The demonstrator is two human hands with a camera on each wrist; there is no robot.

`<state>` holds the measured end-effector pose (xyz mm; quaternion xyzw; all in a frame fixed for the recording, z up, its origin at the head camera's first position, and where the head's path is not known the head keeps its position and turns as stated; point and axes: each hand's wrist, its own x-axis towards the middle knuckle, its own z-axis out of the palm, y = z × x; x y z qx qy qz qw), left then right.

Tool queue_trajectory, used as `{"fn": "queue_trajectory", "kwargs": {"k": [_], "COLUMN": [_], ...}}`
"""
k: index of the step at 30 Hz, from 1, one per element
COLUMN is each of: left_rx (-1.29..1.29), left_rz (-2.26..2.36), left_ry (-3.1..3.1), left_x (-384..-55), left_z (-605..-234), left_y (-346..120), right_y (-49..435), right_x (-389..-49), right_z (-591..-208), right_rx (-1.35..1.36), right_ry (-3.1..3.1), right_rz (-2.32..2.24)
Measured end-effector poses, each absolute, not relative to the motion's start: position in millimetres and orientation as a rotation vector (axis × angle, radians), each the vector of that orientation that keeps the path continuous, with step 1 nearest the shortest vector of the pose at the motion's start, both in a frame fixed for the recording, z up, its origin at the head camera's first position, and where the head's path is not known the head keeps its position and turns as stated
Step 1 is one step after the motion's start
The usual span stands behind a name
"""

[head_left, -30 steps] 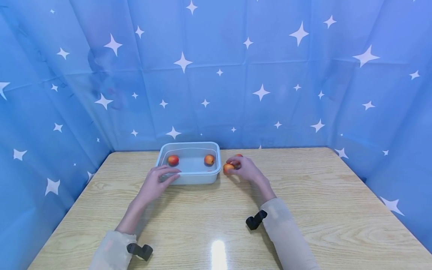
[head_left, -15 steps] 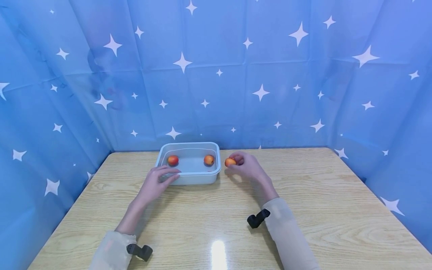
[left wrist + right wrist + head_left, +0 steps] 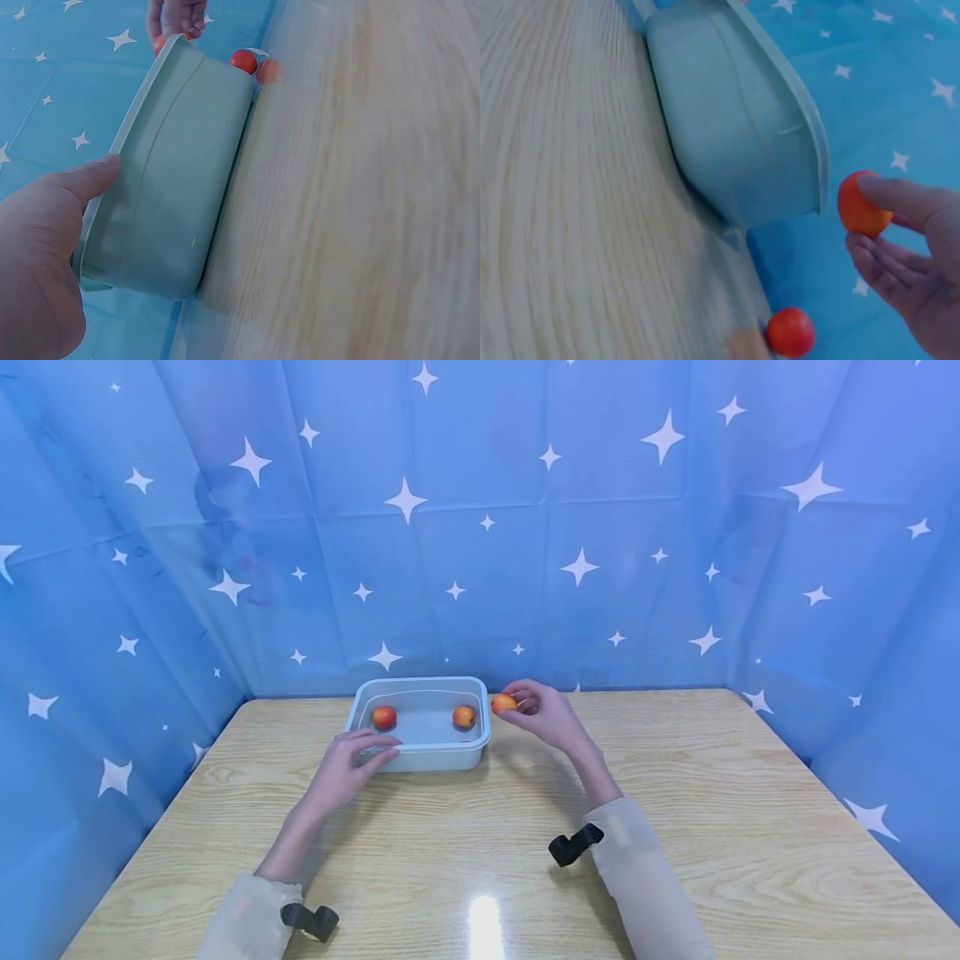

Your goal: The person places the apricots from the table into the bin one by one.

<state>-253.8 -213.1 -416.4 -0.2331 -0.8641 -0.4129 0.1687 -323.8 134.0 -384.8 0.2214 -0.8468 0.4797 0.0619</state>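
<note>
A light blue plastic box [image 3: 431, 760] stands near the table's back edge. Inside it lie a red-orange fruit [image 3: 385, 717] on the left and another orange fruit [image 3: 464, 717] on the right. My left hand [image 3: 347, 768] pinches the box's front-left rim; in the left wrist view the thumb [image 3: 97, 176] presses the outside and the fingers are hidden. Just right of the box, my right hand [image 3: 547, 718] holds a small orange-red fruit [image 3: 861, 206] between thumb and fingers, raised to rim height. Another red fruit [image 3: 790, 332] sits on the table below it, hidden in the head view.
The wooden table [image 3: 420, 852] reaches out on both sides and in front of the box. A blue curtain with white stars [image 3: 480, 527] hangs right behind the table's back edge and along both sides.
My right hand has lifted the orange-red fruit off the table and moved it up and slightly left, towards the box's right rim. The left hand and the box stay in place.
</note>
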Motion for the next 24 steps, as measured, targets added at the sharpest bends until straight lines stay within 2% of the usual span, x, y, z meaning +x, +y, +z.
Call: {"fn": "queue_trajectory", "kwargs": {"k": [9,24], "left_rx": [-0.678,-0.661], "left_rz": [-1.153,-1.163], "left_ry": [-2.439,-2.461], "left_x": [-255.1,-254.0], "left_z": [-418.4,-417.2], "left_y": [-213.9,-213.5], "right_y": [114.1,103.5], "right_x": [-313.4,-312.4], "right_z": [-373.0,-377.7], "right_rx": [0.753,0.856], "right_ry": [-2.55,-2.558], "right_rz": [1.432,1.491]}}
